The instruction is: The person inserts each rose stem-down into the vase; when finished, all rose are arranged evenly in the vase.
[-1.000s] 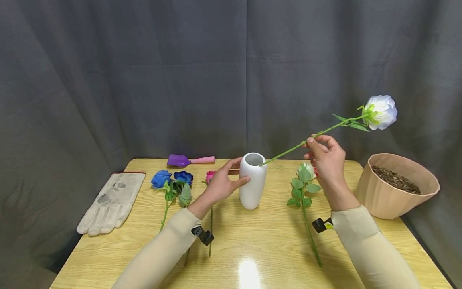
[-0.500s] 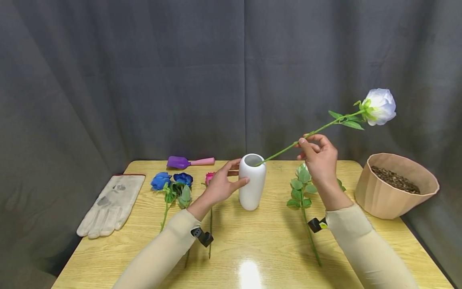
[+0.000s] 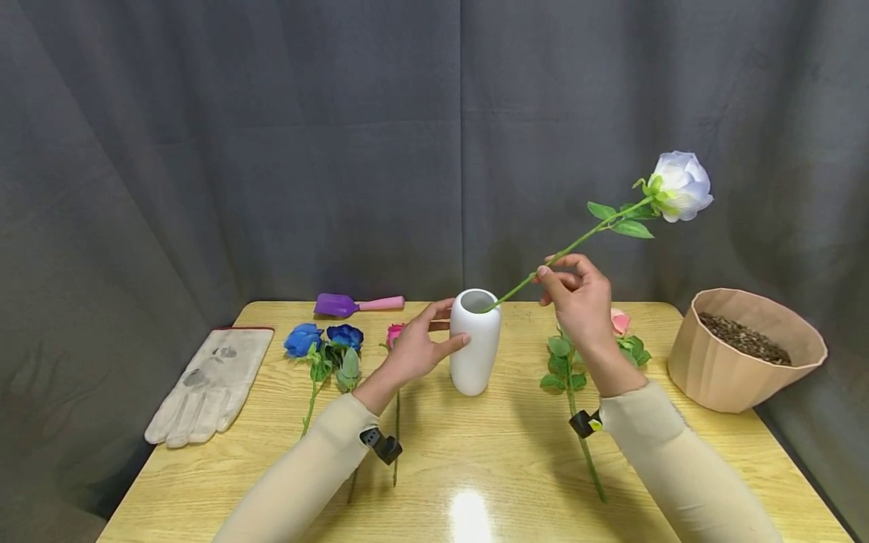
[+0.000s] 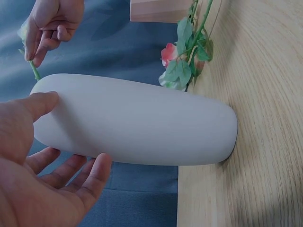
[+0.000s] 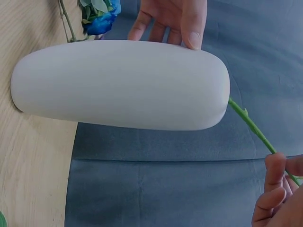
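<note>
A tall white vase (image 3: 475,351) stands upright on the wooden table. My left hand (image 3: 417,348) steadies it at the left, thumb on the near side and fingers reaching round behind. Between thumb and fingertips, my right hand (image 3: 582,303) pinches the green stem of a white rose (image 3: 681,187). The rose slants, its bloom high to the right and its stem's lower end inside the mouth of the vase. In the right wrist view the stem (image 5: 255,128) passes over the vase's rim; its tip is hidden inside.
Blue roses (image 3: 303,341) and a pink rose (image 3: 395,332) lie at left, near a purple scoop (image 3: 336,305) and a work glove (image 3: 210,385). More roses with green leaves (image 3: 560,366) lie under the right arm. A peach planter (image 3: 709,362) of soil stands far right.
My right hand has moved left toward the vase, bringing the white rose with it. The stem now stands steeper and reaches into the vase's mouth. The left hand and vase have stayed put.
</note>
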Motion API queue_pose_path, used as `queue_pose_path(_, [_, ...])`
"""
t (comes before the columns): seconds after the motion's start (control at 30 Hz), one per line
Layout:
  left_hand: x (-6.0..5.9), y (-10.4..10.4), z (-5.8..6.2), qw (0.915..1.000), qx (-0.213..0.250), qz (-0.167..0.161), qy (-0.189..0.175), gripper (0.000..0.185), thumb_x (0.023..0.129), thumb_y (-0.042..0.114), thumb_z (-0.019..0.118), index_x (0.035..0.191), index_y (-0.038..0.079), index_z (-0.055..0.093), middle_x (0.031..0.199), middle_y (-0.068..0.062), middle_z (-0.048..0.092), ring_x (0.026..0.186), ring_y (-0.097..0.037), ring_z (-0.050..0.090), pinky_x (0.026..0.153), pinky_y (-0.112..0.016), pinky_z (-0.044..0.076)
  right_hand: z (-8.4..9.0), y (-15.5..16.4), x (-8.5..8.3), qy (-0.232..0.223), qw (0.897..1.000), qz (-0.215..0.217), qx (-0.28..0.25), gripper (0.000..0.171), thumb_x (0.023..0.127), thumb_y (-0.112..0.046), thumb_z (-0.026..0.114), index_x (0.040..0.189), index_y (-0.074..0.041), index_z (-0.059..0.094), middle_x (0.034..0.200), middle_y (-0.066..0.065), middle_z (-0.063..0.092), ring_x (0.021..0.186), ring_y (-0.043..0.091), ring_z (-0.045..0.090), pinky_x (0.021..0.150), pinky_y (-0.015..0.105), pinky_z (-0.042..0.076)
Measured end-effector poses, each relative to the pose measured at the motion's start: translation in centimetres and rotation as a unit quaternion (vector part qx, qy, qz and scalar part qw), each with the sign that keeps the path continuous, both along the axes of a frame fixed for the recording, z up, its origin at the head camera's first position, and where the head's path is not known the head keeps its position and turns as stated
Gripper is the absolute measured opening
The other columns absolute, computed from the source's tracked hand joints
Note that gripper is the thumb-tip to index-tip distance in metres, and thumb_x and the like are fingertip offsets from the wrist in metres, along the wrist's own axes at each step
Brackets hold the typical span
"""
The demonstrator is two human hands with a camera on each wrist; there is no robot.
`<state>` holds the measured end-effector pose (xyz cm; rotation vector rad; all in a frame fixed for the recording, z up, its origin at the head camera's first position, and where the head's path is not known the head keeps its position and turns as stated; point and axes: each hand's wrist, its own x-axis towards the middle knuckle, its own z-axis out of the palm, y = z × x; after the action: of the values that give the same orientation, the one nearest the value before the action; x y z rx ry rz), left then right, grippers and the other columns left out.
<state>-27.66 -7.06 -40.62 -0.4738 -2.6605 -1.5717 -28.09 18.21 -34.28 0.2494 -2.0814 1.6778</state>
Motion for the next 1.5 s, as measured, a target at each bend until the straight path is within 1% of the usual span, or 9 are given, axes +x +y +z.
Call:
queue_pose_path(0.17, [0.0, 0.0, 0.1, 1.0, 0.0, -0.001, -0.002, 0.072, 0.087, 0.041, 0.077, 0.148, 0.022, 0.045, 0.142, -0.006, 0.058, 0.128, -0.029, 0.06, 0.104, -0.052, 0.05, -0.3, -0.6, 0.2, -0.006, 0.999, -0.004, 0.033, 0.028, 0.096, -0.026, 0.069, 0.113, -0.005, 0.062, 0.073, -0.028, 0.07, 0.053, 0.007, 0.062, 0.04, 0.023, 0.03])
queue_pose_path(0.47, [0.0, 0.0, 0.0, 1.0, 0.004, -0.002, -0.003, 0.072, 0.087, 0.04, 0.077, 0.148, 0.021, 0.044, 0.143, -0.006, 0.057, 0.129, -0.029, 0.059, 0.104, -0.052, 0.05, -0.7, -1.4, 0.4, -0.022, 0.998, 0.001, 0.057, 0.027, 0.095, -0.031, 0.069, 0.111, -0.009, 0.063, 0.076, -0.024, 0.071, 0.058, 0.017, 0.066, 0.039, 0.025, 0.028])
queue_pose_path(0.6, [0.0, -0.1, 0.2, 1.0, 0.004, -0.002, -0.002, 0.072, 0.087, 0.04, 0.077, 0.149, 0.021, 0.044, 0.142, -0.007, 0.057, 0.128, -0.029, 0.059, 0.104, -0.053, 0.05, -0.8, -1.8, 0.4, -0.018, 0.998, 0.004, 0.068, 0.026, 0.095, -0.032, 0.069, 0.109, -0.011, 0.064, 0.075, -0.025, 0.07, 0.058, 0.015, 0.066, 0.038, 0.024, 0.028])
queue_pose_path(0.67, [0.1, -0.1, 0.2, 1.0, 0.004, -0.002, -0.003, 0.072, 0.087, 0.04, 0.077, 0.149, 0.021, 0.044, 0.142, -0.007, 0.057, 0.129, -0.029, 0.059, 0.104, -0.053, 0.05, -0.9, -1.9, 0.4, -0.013, 0.997, 0.007, 0.071, 0.026, 0.095, -0.032, 0.07, 0.11, -0.011, 0.065, 0.076, -0.02, 0.072, 0.057, 0.012, 0.065, 0.038, 0.024, 0.028])
queue_pose_path(0.77, [0.1, -0.1, 0.3, 1.0, 0.004, -0.003, -0.006, 0.072, 0.087, 0.04, 0.077, 0.149, 0.021, 0.044, 0.142, -0.006, 0.057, 0.129, -0.029, 0.059, 0.104, -0.052, 0.05, -1.1, -2.1, 0.3, -0.009, 0.997, 0.014, 0.073, 0.026, 0.095, -0.03, 0.07, 0.11, -0.009, 0.066, 0.08, -0.004, 0.076, 0.056, 0.009, 0.065, 0.038, 0.024, 0.03])
queue_pose_path(0.87, [0.0, -0.1, 0.3, 1.0, 0.003, -0.004, -0.005, 0.072, 0.087, 0.041, 0.077, 0.149, 0.022, 0.044, 0.142, -0.006, 0.057, 0.128, -0.029, 0.059, 0.104, -0.052, 0.05, -1.3, -2.3, 0.2, -0.011, 0.997, 0.021, 0.073, 0.025, 0.096, -0.029, 0.069, 0.11, -0.009, 0.065, 0.089, 0.012, 0.078, 0.056, 0.011, 0.066, 0.04, 0.023, 0.034])
queue_pose_path(0.93, [0.0, -0.1, 0.3, 1.0, 0.002, -0.004, -0.003, 0.072, 0.088, 0.041, 0.076, 0.149, 0.022, 0.044, 0.142, -0.006, 0.057, 0.128, -0.029, 0.06, 0.104, -0.052, 0.05, -1.3, -2.5, 0.1, -0.013, 0.997, 0.026, 0.077, 0.023, 0.096, -0.028, 0.068, 0.109, -0.009, 0.065, 0.093, 0.016, 0.077, 0.057, 0.013, 0.066, 0.042, 0.024, 0.036])
queue_pose_path(1.3, [-0.1, 0.0, 0.2, 0.9999, 0.009, -0.005, -0.006, 0.072, 0.087, 0.041, 0.077, 0.149, 0.022, 0.044, 0.143, -0.007, 0.057, 0.128, -0.03, 0.059, 0.102, -0.051, 0.052, -1.7, -2.9, 0.0, -0.031, 0.99, 0.041, 0.133, 0.019, 0.097, -0.031, 0.066, 0.106, -0.014, 0.066, 0.094, 0.013, 0.077, 0.061, 0.021, 0.066, 0.049, 0.027, 0.042])
queue_pose_path(1.5, [-0.1, 0.0, 0.0, 0.9999, 0.012, -0.005, -0.008, 0.071, 0.087, 0.041, 0.077, 0.148, 0.022, 0.044, 0.142, -0.007, 0.057, 0.127, -0.029, 0.06, 0.102, -0.05, 0.052, -2.1, -2.9, 0.0, -0.038, 0.984, 0.03, 0.173, 0.021, 0.096, -0.031, 0.067, 0.103, -0.012, 0.069, 0.093, 0.01, 0.074, 0.06, 0.018, 0.065, 0.05, 0.027, 0.046])
